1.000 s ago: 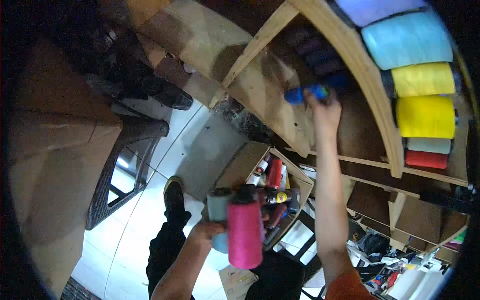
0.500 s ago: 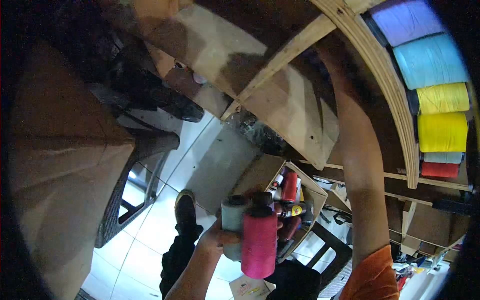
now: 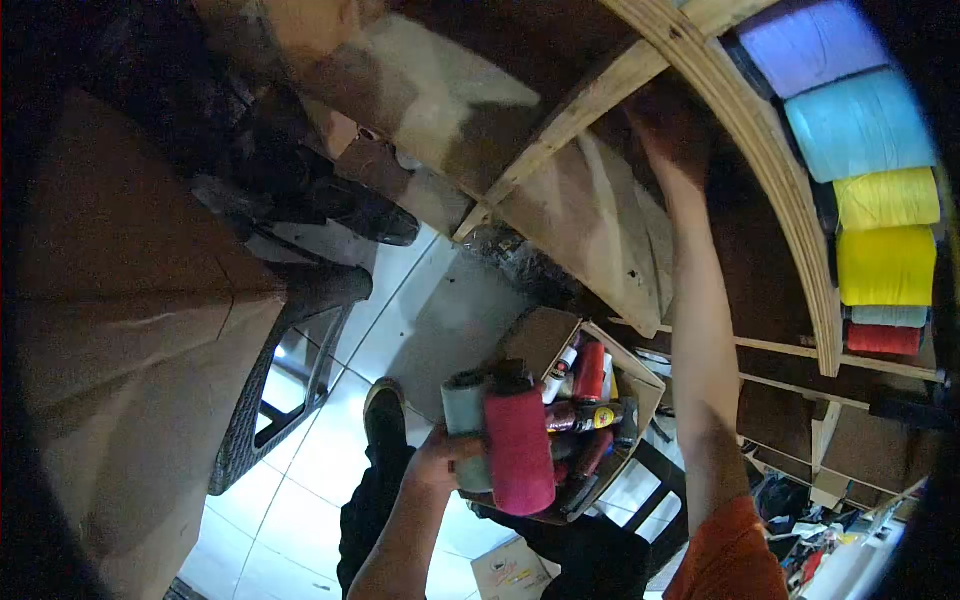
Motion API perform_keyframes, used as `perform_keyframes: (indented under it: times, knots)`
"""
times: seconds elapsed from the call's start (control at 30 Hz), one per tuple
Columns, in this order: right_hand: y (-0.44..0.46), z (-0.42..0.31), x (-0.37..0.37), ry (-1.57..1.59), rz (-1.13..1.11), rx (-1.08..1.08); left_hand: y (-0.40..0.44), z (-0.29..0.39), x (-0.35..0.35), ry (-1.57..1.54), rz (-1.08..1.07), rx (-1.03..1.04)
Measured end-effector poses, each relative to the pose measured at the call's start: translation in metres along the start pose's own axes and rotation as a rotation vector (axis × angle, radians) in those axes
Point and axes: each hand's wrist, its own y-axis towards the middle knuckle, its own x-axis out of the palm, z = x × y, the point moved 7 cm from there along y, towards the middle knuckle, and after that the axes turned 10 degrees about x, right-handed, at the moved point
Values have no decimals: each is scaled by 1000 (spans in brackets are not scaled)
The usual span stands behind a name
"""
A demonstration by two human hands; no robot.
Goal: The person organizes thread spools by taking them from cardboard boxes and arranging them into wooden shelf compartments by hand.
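Note:
My left hand (image 3: 440, 462) is closed around thread spools held side by side. One is a grey-green thread spool (image 3: 463, 425); beside it is a pink thread spool (image 3: 520, 455), with a dark spool top showing behind them. My right arm stretches up into a wooden shelf compartment. There my right hand (image 3: 672, 135) is in deep shadow, and its fingers cannot be made out. Below and behind the held spools, a cardboard box (image 3: 640, 378) contains a red spool (image 3: 589, 372) and several other dark and reddish spools.
Purple, light blue and yellow thread cones (image 3: 885, 265) stand on the shelf at right, behind a curved wooden edge (image 3: 790, 210). A dark chair (image 3: 255, 400) and a large brown carton (image 3: 130, 350) are at left. A cardboard piece (image 3: 508, 572) lies on the tiled floor.
My left hand with the spools has shifted slightly up, and the pink spool tilts more. My right forearm has moved a little left, its hand still inside the shelf compartment.

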Motion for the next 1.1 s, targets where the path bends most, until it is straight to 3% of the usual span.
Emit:
perform_keyframes:
  times: [0.07, 0.1, 0.13, 0.17, 0.23, 0.3, 0.37, 0.43, 0.5, 0.57, 0.6, 0.73, 0.8, 0.9, 0.97, 1.1]
  knots:
    - [-76, -52, -53, 658, -727, 541, 0, 5, -11, 43, 48, 29]
    - [-117, -72, -70, 663, -1035, 638, -4, 2, -29, 74, 85, 21]
    - [-154, -88, -87, 714, -1292, 579, -9, 1, -39, 104, 120, 13]
    - [-180, -112, -107, 809, -1270, 501, -14, 1, -45, 109, 206, 17]
    - [-228, -126, -125, 664, -1351, 546, -9, 7, -48, 129, 350, 28]
    - [-248, -130, -128, 441, -1207, 410, 2, 9, -35, 168, 403, 94]
    - [-249, -118, -121, 565, -1314, 691, 11, 12, -28, 230, 333, 130]
    - [-261, -85, -105, 771, -1421, 1030, 12, 13, -26, 249, 400, 99]
    - [-254, -41, -79, 1508, -742, 1351, 10, 12, -29, 248, 443, 75]
    - [-193, -10, -51, 1582, -513, 1122, 11, 14, -34, 239, 453, 67]
    - [-158, -7, -48, 1356, -364, 1117, 16, 15, -29, 220, 392, 95]
    - [-70, 47, 30, 711, -222, 840, 27, 15, -26, 209, 264, 88]
    - [-45, 32, 47, 512, -251, 646, 25, 13, -33, 248, 255, 60]
    - [-15, 60, 124, -51, -119, 227, 28, 17, -30, 295, 221, 81]
    - [-10, 71, 155, -239, -95, 142, 31, 25, -15, 288, 182, 99]
    - [-15, 80, 171, -84, -329, 442, 28, 24, -20, 271, 196, 116]
